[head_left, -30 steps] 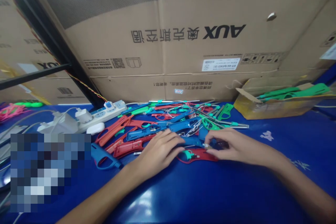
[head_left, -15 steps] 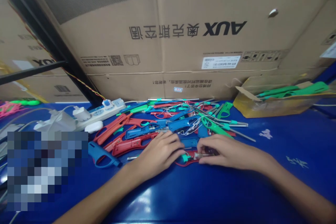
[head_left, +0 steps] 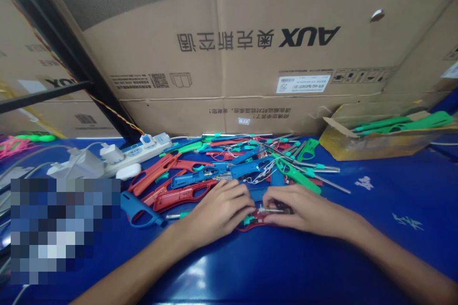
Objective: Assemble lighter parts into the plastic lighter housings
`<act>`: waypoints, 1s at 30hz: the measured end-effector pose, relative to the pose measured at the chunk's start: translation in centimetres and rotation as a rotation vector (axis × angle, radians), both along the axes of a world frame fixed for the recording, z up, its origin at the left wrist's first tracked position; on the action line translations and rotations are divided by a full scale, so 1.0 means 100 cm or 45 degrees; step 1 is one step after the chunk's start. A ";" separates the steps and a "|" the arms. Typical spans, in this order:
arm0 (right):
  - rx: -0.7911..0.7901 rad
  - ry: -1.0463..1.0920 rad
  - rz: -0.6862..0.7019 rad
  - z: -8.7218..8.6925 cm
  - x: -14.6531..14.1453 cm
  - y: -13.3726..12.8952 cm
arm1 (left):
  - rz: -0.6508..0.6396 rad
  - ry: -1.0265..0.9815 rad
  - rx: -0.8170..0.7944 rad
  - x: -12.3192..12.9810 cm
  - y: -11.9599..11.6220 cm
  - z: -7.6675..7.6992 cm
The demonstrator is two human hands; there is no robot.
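- Since the first frame, my right hand (head_left: 300, 207) had moved towards nine o'clock, closer to my left hand (head_left: 220, 209).
- Its thumb and forefinger were pinched around a small, slim, pale part with a dark end (head_left: 273, 210), above the red plastic handle shell (head_left: 258, 224).
- That shell lay between both hands, a green plastic piece (head_left: 247, 220) at its left end.
- My left fingers curled over that end; I could not tell whether they gripped anything.
- Twelve o'clock from the hands lay mixed plastic shells and metal rods (head_left: 250, 164).
- At two o'clock stood an open cardboard box holding green shells (head_left: 375, 147); at ten, a white power strip (head_left: 134, 157).
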State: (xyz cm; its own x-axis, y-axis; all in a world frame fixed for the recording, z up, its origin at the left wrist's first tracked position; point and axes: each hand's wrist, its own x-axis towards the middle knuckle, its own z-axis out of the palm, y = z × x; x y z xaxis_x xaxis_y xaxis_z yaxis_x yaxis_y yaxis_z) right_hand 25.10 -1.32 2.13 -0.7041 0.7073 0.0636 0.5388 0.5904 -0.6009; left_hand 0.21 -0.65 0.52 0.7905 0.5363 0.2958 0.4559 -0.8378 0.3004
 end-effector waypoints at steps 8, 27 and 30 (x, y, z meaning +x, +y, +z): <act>0.021 -0.036 -0.002 -0.001 -0.001 0.000 | -0.019 0.002 0.008 0.000 -0.001 0.000; 0.045 -0.046 0.010 0.001 -0.001 0.001 | -0.016 0.001 0.016 0.001 -0.001 0.000; 0.044 -0.056 0.009 0.001 0.000 0.001 | -0.019 0.008 0.019 0.001 -0.001 0.001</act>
